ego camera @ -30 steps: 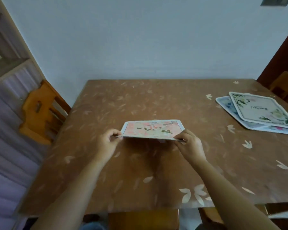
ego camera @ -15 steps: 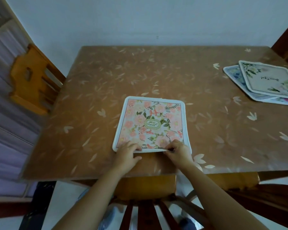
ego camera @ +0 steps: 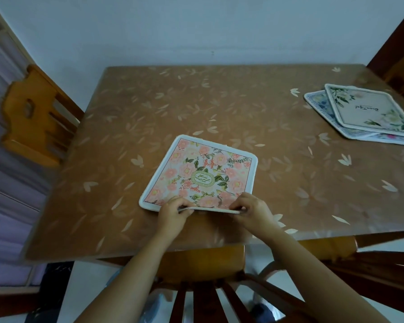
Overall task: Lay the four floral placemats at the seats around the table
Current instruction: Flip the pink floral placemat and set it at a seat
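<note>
Brown table (ego camera: 219, 108) carries the pink mat (ego camera: 202, 173) near its front edge, just ahead of the near chair (ego camera: 203, 264).

1. Mat. We note a roughly square mat with rounded corners and a white border. Its face is printed with pink blossoms and green leaves around an oval emblem with lettering at the centre. It sits slightly skewed to the table edge. Most of it lies flat, and the near edge is raised a little off the surface.

2. Hands. Our left hand (ego camera: 173, 212) pinches the near edge left of centre, fingers curled over it. Our right hand (ego camera: 252, 209) pinches the same edge near the right corner.

3. Stack. We see a stack (ego camera: 369, 110) at the far right of the table, well apart from the pink mat. The top mat is white with green foliage and script, and a blue-patterned mat and another edge show beneath it.

4. Surface and room. We see a glossy tabletop printed with pale leaf shapes. Its far edge stands against a plain pale wall (ego camera: 196, 31). A wooden left chair (ego camera: 33, 117) stands at the left side.
</note>
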The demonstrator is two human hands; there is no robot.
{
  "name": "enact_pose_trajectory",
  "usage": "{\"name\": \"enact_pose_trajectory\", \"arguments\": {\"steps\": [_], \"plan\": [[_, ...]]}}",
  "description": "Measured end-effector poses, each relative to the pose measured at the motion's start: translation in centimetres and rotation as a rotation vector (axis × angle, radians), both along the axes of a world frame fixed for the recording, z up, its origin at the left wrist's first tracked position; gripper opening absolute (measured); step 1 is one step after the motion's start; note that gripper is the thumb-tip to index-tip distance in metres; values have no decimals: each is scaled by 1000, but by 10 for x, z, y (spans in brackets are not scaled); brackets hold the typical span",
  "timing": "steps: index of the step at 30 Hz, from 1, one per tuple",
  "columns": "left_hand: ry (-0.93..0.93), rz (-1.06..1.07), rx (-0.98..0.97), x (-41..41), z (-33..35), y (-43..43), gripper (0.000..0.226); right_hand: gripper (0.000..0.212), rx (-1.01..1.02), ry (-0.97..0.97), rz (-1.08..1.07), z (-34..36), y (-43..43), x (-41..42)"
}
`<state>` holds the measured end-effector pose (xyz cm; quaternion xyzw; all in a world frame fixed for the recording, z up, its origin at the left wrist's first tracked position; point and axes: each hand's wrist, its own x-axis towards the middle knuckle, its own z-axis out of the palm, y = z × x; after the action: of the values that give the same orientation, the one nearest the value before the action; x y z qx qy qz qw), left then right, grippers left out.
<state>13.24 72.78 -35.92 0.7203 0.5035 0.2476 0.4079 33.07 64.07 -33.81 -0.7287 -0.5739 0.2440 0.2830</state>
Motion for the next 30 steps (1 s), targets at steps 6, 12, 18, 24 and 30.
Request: {"name": "enact_pose_trajectory", "arguments": {"steps": [6,12,18,24,30], "plan": [[5,7,35,-12,14,2,18,16,88,102,-96,4,2,-11],[-82,-145,151,-9,37,-16,18,9,143,134,-5,12,16,-39],[-76,-122,137,-14,41,-21,11,11,170,181,99,10,25,-61],[-23,26,-2,-46,31,-21,25,15,97,140,102,-2,23,-50],[36,18,-16,-59,30,-21,17,8,75,146,75,-4,30,-51]]}}
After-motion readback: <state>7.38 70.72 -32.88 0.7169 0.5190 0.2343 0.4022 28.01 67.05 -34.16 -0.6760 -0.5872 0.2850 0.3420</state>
